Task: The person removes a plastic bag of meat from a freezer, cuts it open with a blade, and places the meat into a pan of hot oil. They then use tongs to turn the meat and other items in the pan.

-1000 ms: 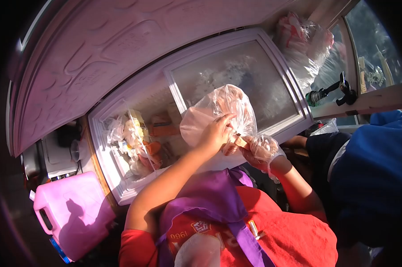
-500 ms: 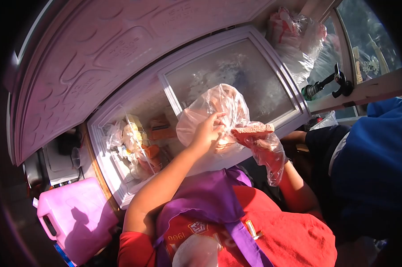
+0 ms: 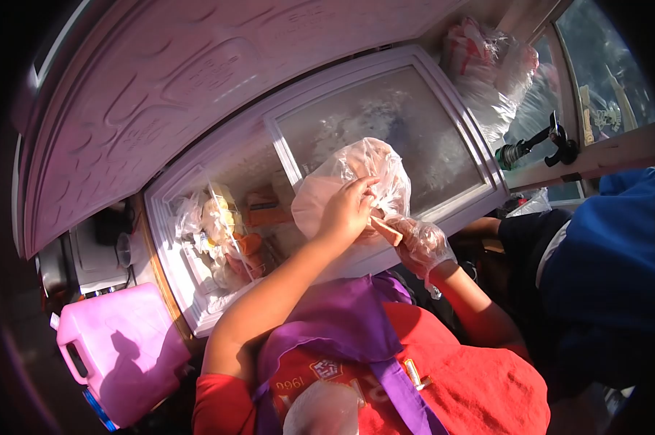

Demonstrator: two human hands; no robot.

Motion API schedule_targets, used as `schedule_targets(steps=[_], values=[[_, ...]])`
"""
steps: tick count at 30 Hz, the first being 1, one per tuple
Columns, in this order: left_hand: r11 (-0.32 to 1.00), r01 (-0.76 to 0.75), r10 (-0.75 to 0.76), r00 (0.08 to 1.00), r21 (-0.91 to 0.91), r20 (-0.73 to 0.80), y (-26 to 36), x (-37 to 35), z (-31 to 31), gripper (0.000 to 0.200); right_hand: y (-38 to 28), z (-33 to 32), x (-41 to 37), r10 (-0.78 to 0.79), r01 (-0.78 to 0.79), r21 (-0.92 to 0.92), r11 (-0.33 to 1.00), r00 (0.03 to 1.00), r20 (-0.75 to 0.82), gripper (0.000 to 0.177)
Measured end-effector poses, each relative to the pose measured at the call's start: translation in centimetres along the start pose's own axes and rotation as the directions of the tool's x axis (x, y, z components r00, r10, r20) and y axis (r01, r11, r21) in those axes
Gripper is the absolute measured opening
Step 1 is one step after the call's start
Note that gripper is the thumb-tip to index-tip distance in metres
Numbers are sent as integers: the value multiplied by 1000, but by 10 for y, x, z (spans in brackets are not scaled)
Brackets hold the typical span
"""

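Note:
My bare left hand [image 3: 348, 212] grips the gathered mouth of a clear plastic bag [image 3: 316, 194], bulging with pinkish-brown contents, over the front edge of a chest freezer. My right hand [image 3: 423, 248] wears a loose clear plastic glove. Between its fingers is a flat, pinkish-brown patty-like slab [image 3: 387, 230], seen nearly edge-on, its inner end right at the mouth of the bag. Both hands are close together, and the left fingers partly cover the bag's neck.
The chest freezer [image 3: 496, 190] has a frosted glass panel on the right; its left bay holds several wrapped packages [image 3: 222, 225]. A raised lid [image 3: 197, 87] looms above. A pink jug [image 3: 117, 348] stands at lower left. Someone in blue [image 3: 607, 254] is close on the right.
My right hand has turned and moved left toward the bag, bringing the slab to its mouth. The slab, broad side showing before, now appears edge-on. My left hand keeps its hold on the bag.

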State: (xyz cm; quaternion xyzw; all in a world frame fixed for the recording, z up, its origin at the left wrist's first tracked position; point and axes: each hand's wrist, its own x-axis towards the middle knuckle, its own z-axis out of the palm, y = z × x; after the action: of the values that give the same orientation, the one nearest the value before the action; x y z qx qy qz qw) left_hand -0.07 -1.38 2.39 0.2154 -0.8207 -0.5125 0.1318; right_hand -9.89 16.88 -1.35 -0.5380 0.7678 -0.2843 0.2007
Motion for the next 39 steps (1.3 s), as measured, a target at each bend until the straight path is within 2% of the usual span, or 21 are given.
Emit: schedule_targets(steps=[2, 5, 6, 8, 9, 11, 13, 14, 17, 19, 21, 22, 23, 24, 27, 28, 31, 32, 34, 36, 39], values=[[1000, -4, 4, 1000, -28, -4, 4, 2, -2, 37, -43, -35, 6, -137, 127, -108, 986, 987, -86, 31], [998, 0, 0, 1000, -64, 7, 4, 2, 1, 36, -32, -6, 8, 127, -127, -9, 992, 992, -1, 27], [997, 3, -2, 1000, -76, 12, 5, 2, 3, 36, -28, 4, 17, 122, -123, -48, 991, 992, -16, 23], [990, 99, -93, 994, -102, 60, 13, 0, 1, 37, -6, 27, 18, 57, -64, -58, 996, 992, -114, 22], [983, 148, -139, 987, -110, 79, 15, 0, -1, 37, 2, 36, 19, 47, -59, -99, 993, 992, -113, 21], [998, 39, -37, 998, -43, 41, 7, -1, -2, 37, -6, 34, 31, 29, -49, -181, 982, 993, -111, 20], [1000, -11, 11, 1000, -17, 23, 4, -2, -3, 37, -19, 16, 34, 105, -107, -282, 953, 994, -22, 20], [1000, -10, 11, 1000, -26, 19, 3, -2, -3, 38, -10, 23, 26, -43, 4, -324, 946, 993, -112, 19], [999, 31, -30, 998, -36, 50, 8, -2, 0, 38, -29, 7, 22, 134, -61, -581, 812, 987, 84, 19], [999, 31, -29, 998, -37, 56, 9, -2, 2, 38, -20, 1, 18, 138, -50, -503, 863, 981, 140, 21], [999, -5, 7, 1000, -36, 28, 5, -1, 3, 39, -19, -6, 18, 150, -115, -230, 967, 979, 142, 21], [998, 14, -13, 1000, -55, 27, 4, 0, 2, 39, -30, -22, 21, 169, -172, 18, 985, 978, 122, 21], [997, 34, -32, 999, -73, 24, 2, 2, -1, 39, -37, -30, 24, 191, -214, 264, 941, 975, 110, 21], [994, 54, -52, 998, -91, 22, 0, 4, -4, 39, -29, -30, 16, 121, -122, 308, 943, 992, 22, 19], [987, 89, -86, 996, -134, 27, -4, 9, -6, 38, -24, -25, 0, 183, 16, 732, 681, 964, -191, 17], [989, 74, -70, 997, -126, 34, -10, 9, -5, 37, -29, -30, 0, 234, 6, 751, 661, 949, -213, 25], [979, 169, -160, 984, -116, 78, 4, 5, -6, 37, -37, -54, 0, 495, -346, 897, 274, 851, 177, 22], [984, 131, -125, 990, -116, 61, 1, 4, -4, 37, -24, -39, 1, 547, -310, 925, 218, 824, 147, 25], [992, 57, -55, 998, -115, 22, -2, 3, -1, 39, -34, -48, 2, 458, -201, 978, 48, 875, 157, 28], [999, -40, 40, 999, 9, 31, 2, -3, -3, 43, -31, -51, 4, 329, -125, 988, -96, 932, 150, 34], [948, -128, 94, 987, 292, 128, 6, -16, -8, 46, -23, -42, 2, 346, -79, 996, -36, 934, 86, 37]])
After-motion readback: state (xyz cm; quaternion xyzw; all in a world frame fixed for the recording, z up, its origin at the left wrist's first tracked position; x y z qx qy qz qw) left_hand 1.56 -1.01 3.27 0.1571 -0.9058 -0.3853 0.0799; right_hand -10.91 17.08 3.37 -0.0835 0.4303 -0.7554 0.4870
